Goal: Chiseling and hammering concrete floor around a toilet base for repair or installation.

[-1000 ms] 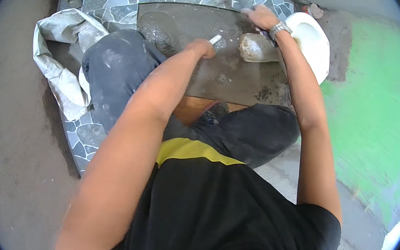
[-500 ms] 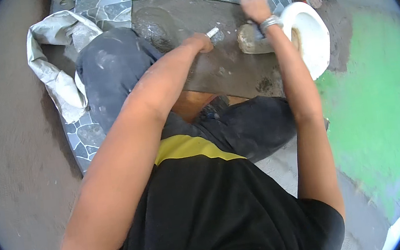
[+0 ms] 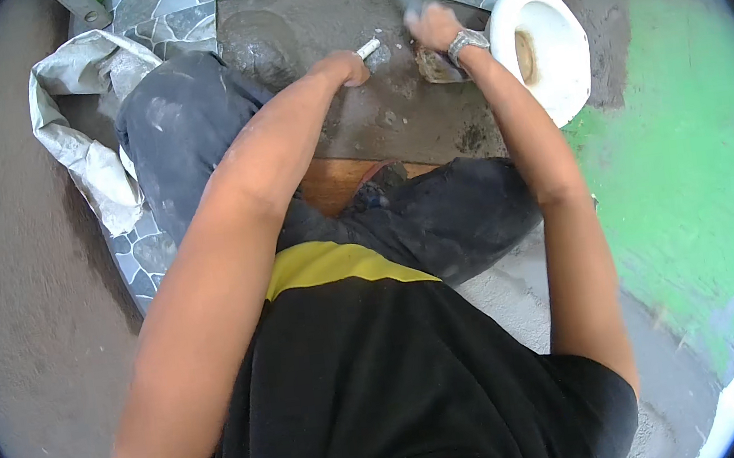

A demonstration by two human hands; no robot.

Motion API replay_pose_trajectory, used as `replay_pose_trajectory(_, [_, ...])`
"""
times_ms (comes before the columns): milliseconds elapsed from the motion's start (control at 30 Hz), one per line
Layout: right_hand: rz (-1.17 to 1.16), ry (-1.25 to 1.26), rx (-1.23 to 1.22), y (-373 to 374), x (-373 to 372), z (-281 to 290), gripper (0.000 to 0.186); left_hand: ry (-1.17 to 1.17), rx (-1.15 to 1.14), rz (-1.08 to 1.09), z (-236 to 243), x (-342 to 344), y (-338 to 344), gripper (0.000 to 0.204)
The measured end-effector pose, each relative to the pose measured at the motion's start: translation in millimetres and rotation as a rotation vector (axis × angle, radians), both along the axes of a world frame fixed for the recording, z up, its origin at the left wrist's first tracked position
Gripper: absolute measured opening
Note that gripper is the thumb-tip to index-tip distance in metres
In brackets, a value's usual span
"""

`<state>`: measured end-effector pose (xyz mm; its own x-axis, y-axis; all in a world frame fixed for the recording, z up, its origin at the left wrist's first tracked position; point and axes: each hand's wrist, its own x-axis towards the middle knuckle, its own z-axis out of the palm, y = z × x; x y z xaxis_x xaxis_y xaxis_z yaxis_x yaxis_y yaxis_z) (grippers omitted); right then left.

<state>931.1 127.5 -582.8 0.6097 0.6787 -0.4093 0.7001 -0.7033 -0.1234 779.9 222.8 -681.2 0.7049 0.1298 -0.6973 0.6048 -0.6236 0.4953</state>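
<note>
Board (image 3: 343,19), grey and wet-looking, across upper centre of frame; stone-pattern floor (image 3: 176,24) beyond it. Pale bag (image 3: 98,174) at upper left, white toilet bowl (image 3: 565,48) at upper right, green patch (image 3: 675,149) at right. Left arm angled up; left hand (image 3: 342,69) low over board at upper centre, fingers round white stick (image 3: 368,48). Right hand (image 3: 436,26), beside bowl, grips blurred tool (image 3: 403,0); shape unclear.
</note>
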Motion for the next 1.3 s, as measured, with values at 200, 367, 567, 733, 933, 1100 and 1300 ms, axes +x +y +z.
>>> replay_pose_trajectory(200, [0.174,-0.001,0.019,21,21,20,0.056,0.017,-0.039,0.054,-3,-14,4,0.041])
replay_pose_trajectory(367, [-0.071,-0.111,0.233,9,9,-2,0.058,-0.018,0.024,-0.051,5,-3,4,0.039])
replay_pose_trajectory(567, [0.267,0.076,-0.269,7,24,20,0.05,-0.048,-0.002,0.016,6,-8,2,0.037])
replay_pose_trajectory(733, [-0.035,-0.118,0.18,9,-1,5,0.051,0.054,-0.014,-0.024,20,-7,1,0.039])
replay_pose_trajectory(933, [0.164,0.082,-0.296,12,25,18,0.055,0.004,-0.028,-0.054,14,-9,-9,0.043])
replay_pose_trajectory(1100, [-0.101,0.084,0.236,29,-23,19,0.059,0.042,0.016,-0.008,-14,-20,9,0.042])
replay_pose_trajectory(1300, [0.296,0.068,-0.301,-11,7,19,0.054,-0.027,0.028,-0.053,-2,-5,-8,0.041])
